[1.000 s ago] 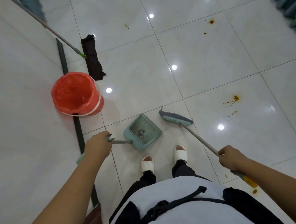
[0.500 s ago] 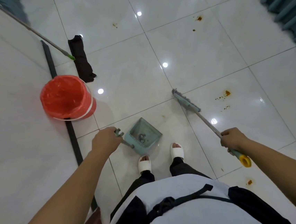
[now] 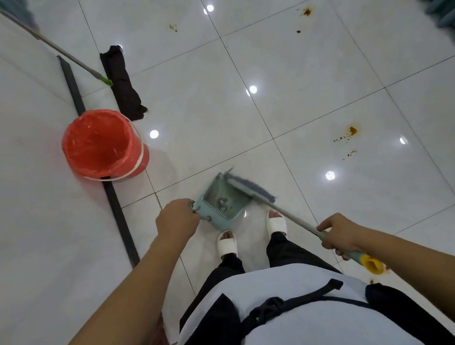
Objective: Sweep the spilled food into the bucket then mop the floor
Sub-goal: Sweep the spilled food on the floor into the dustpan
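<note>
Gripping plastic dustpan (image 3: 223, 200) (left hand (image 3: 177, 223)), right hand (image 3: 338, 235) clasps bristly broom (image 3: 253, 190).

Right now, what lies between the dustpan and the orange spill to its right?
In the head view, only the broom head at the dustpan mouth; then bare tile to the spill.

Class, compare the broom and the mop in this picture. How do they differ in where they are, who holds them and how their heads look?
The broom is held in the right hand; the mop is untouched, its pole leaning toward the wall. The broom's head is grey-blue and sits at the dustpan; the mop's head is a dark cloth lying flat beyond the red bucket. Both have long, thin poles.
</note>
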